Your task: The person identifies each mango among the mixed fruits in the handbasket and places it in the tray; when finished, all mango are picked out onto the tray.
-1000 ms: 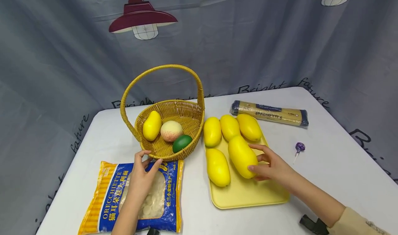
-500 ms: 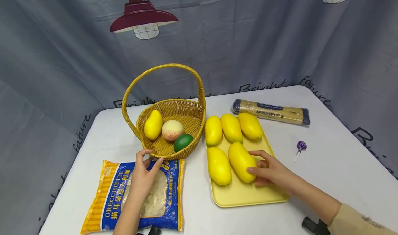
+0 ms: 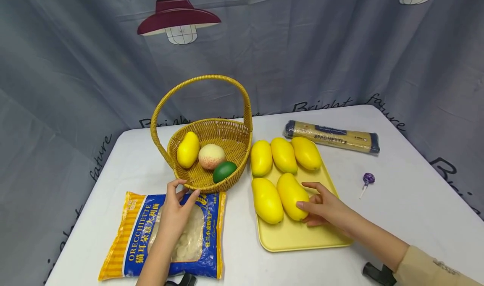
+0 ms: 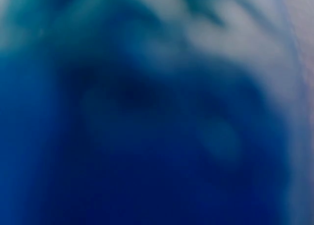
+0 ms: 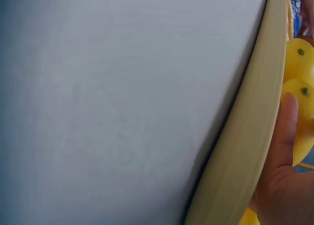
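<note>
My right hand (image 3: 327,208) grips a yellow mango (image 3: 292,197) lying on the yellow tray (image 3: 287,240), thumb on its near side. Another mango (image 3: 267,200) lies just left of it, and a row of 3 more mangoes (image 3: 283,156) fills the tray's far end. In the right wrist view the thumb (image 5: 289,109) presses the mango's side. My left hand (image 3: 175,210) holds the near rim of the wicker basket (image 3: 230,137) with thumb and fingers. Inside the basket are a yellow mango (image 3: 188,150), a peach (image 3: 211,156) and a green oval fruit (image 3: 224,171). The left wrist view is blurred.
A blue and orange bag of orecchiette (image 3: 136,235) lies under my left forearm. Behind the tray is a spaghetti pack (image 3: 332,137). A purple lollipop (image 3: 368,179) lies right of the tray on the white table (image 3: 408,202). A grey curtain hangs behind.
My right hand has lowered the mango onto the tray beside the other near mango, away from the far row. The left hand stays at the basket rim. The head view has shifted slightly.
</note>
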Demonstrator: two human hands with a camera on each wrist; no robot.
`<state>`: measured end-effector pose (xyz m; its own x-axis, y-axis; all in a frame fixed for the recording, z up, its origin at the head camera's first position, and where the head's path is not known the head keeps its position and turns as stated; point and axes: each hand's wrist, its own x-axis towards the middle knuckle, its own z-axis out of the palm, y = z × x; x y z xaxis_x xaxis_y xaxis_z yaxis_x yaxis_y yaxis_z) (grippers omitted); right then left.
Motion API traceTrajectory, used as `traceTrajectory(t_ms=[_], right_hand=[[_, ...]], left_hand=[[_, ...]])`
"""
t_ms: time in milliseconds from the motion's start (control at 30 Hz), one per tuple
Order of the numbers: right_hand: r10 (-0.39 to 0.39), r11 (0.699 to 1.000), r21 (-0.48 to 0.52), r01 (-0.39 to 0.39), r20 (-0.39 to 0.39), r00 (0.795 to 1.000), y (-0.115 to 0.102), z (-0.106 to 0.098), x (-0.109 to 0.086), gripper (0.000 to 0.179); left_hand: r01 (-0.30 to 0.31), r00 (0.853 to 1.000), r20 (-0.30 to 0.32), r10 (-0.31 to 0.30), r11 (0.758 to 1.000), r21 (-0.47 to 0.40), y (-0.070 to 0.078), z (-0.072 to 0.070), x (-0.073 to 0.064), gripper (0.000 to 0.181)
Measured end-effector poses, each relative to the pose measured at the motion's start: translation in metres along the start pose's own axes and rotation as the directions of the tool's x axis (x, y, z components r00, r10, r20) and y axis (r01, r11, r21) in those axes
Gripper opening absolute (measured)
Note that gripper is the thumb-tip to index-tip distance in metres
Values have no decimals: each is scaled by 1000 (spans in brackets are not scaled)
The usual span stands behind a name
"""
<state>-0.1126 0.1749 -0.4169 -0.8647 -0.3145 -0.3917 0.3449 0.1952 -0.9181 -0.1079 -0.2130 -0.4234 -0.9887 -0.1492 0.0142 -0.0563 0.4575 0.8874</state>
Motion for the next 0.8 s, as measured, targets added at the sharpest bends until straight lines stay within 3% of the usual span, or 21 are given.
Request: traceTrajectory(t_ms=[200,467,800], right_hand=[[10,999,-39,-10,5,1000,-1,0,2,81],[19,974,-223,-31,-55,998,-4,0,2,82],[23,966,-257,-28,-19,1000,-4,-1,-7,86]], left_hand=[[1,1000,-2,-1,1000,10,-1,0,1,54],[-4,1000,-6,4,1000,5,-3,1,2,54],[2,1000,-13,-1,1000,12,-3,0,1,53]])
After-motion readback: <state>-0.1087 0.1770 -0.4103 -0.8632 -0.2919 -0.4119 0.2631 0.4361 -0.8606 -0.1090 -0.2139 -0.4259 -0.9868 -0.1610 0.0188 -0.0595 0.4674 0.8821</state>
